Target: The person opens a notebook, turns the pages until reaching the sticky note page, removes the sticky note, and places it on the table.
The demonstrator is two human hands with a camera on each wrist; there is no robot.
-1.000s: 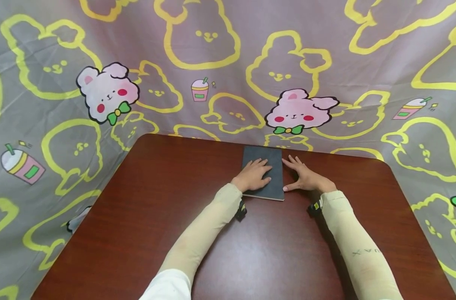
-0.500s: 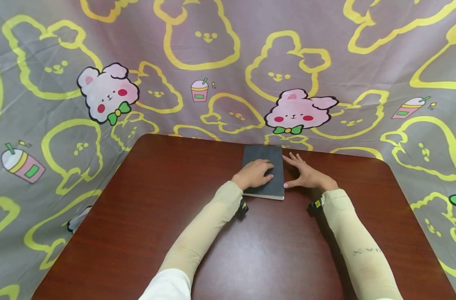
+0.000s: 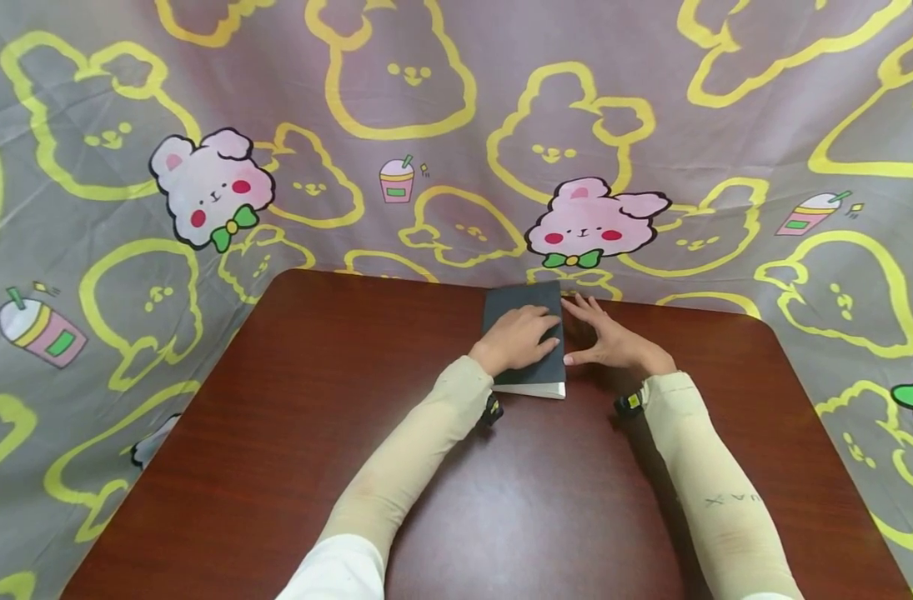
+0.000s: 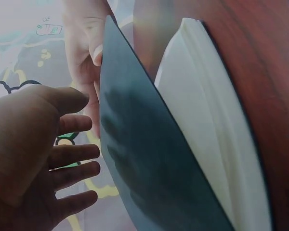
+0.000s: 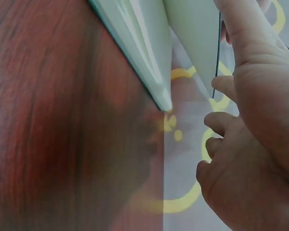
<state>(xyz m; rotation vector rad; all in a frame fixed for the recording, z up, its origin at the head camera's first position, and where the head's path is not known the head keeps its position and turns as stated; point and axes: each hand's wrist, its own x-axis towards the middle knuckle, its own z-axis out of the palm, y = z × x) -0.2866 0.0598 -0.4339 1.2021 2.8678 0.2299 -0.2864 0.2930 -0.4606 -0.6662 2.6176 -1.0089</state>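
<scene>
A notebook (image 3: 519,297) with a dark cover lies near the table's far edge. The left wrist view shows its front cover (image 4: 139,120) raised at a slant, and white pages (image 4: 202,96) appear below it. Over the cover hangs my left hand (image 3: 518,337), its fingers spread loosely and apart from the cover in the wrist view. My right hand (image 3: 609,343) is at the notebook's right side, thumb and fingers extended. In the right wrist view, a fingertip of the right hand (image 5: 265,134) is right at the raised cover's edge.
The reddish-brown wooden table (image 3: 336,400) has rounded far corners. A grey curtain (image 3: 441,92) printed with yellow outlines and rabbit faces surrounds it at the back and sides. Small dark devices sit at both wrists.
The notebook's front cover has risen along its right side, showing more white page edge. My left hand has lifted slightly with fingers more bent; the right hand has shifted slightly farther away from the body.
</scene>
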